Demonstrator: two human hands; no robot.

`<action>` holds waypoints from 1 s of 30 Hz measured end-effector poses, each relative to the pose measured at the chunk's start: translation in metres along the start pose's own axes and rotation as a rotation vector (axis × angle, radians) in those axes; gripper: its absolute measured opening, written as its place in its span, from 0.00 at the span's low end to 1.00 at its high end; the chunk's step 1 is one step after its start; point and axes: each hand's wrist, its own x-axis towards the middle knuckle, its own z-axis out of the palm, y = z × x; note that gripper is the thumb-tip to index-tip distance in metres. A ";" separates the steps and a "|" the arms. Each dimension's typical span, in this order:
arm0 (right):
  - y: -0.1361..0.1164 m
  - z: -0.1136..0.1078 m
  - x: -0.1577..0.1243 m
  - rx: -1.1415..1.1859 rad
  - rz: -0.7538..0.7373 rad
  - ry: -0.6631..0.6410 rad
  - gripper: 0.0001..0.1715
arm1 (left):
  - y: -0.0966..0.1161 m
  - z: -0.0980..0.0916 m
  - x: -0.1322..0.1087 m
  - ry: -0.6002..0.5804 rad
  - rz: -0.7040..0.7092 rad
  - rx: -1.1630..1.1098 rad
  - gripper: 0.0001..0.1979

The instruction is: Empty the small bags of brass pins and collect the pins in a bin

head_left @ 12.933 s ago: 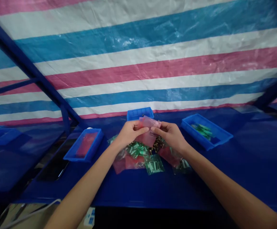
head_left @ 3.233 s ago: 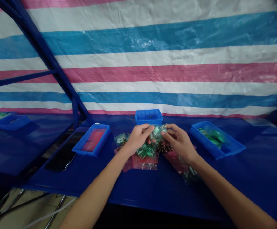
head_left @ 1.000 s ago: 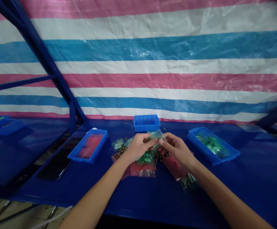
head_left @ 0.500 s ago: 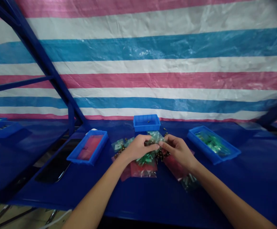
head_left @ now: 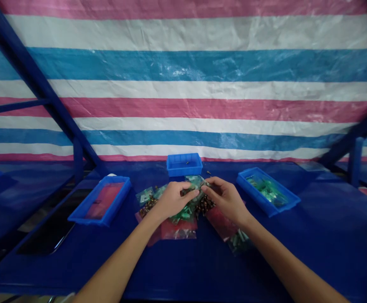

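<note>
My left hand [head_left: 176, 198] pinches one side of a small clear greenish plastic bag [head_left: 194, 182], thumb against fingers. At the bag's other side my right hand [head_left: 223, 196] grips it between thumb and forefinger. What the bag contains is too blurred to tell. Under and around my hands lie red plastic bags [head_left: 178, 230], small green pieces [head_left: 183, 213] and a heap of brass-coloured metal parts [head_left: 204, 204]. Another clear bag [head_left: 144, 195] lies left of my left hand. Below my right wrist rests a bag with pale green pieces [head_left: 239, 240].
Behind the heap stands a blue tray [head_left: 184, 170] with a tiny part in it. A second blue tray [head_left: 123, 198] at left holds red bags; a third [head_left: 276, 209] at right holds green bags. A dark phone-like slab [head_left: 49, 235] lies far left. A striped sheet [head_left: 202, 67] hangs behind.
The view has turned slightly right, so the things on the table appear further left. Both hands keep hold of the clear bag in nearly the same pose.
</note>
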 end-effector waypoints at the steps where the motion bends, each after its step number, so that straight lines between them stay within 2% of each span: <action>1: -0.001 -0.004 0.002 -0.027 -0.009 0.025 0.15 | 0.001 0.000 0.000 0.036 0.028 0.070 0.18; 3: -0.003 -0.019 0.006 -0.133 -0.035 0.130 0.17 | 0.001 -0.001 0.000 0.150 0.104 0.210 0.15; 6: -0.007 -0.056 0.011 -0.448 -0.094 0.444 0.18 | -0.003 -0.003 0.000 0.310 0.197 0.393 0.15; 9: -0.005 -0.100 0.011 -0.794 -0.104 0.754 0.16 | -0.010 -0.004 0.001 0.367 0.204 0.507 0.14; 11: 0.001 -0.121 0.008 -0.966 -0.032 0.790 0.17 | -0.014 -0.004 0.002 0.368 0.195 0.544 0.13; 13: 0.010 -0.132 0.006 -1.086 0.084 0.696 0.16 | -0.015 -0.003 0.002 0.356 0.192 0.567 0.13; 16: 0.020 -0.132 0.005 -1.213 0.196 0.558 0.19 | -0.015 -0.004 0.003 0.311 0.181 0.585 0.13; 18: 0.022 -0.127 0.005 -1.276 0.174 0.579 0.23 | -0.014 -0.005 0.003 0.287 0.154 0.603 0.15; 20: 0.018 -0.120 0.008 -1.281 0.095 0.631 0.26 | -0.014 -0.007 0.003 0.287 0.126 0.624 0.15; 21: 0.015 -0.117 0.009 -1.244 0.040 0.605 0.25 | -0.015 -0.008 0.003 0.293 0.117 0.632 0.15; 22: 0.012 -0.114 0.010 -1.180 -0.012 0.528 0.23 | -0.015 -0.009 0.003 0.298 0.111 0.638 0.15; 24: 0.007 -0.106 0.010 -1.019 -0.045 0.215 0.17 | -0.017 -0.011 0.004 0.306 0.102 0.645 0.15; 26: 0.006 -0.097 0.007 -0.940 0.035 -0.139 0.12 | -0.018 -0.012 0.004 0.305 0.093 0.641 0.15; 27: 0.006 -0.093 0.005 -0.962 0.090 -0.251 0.10 | -0.018 -0.012 0.004 0.302 0.089 0.635 0.16; 28: 0.008 -0.088 0.002 -1.016 0.133 -0.313 0.10 | -0.018 -0.011 0.004 0.298 0.087 0.627 0.16; 30: 0.011 -0.079 -0.002 -1.142 0.168 -0.339 0.12 | -0.018 -0.010 0.004 0.286 0.087 0.617 0.16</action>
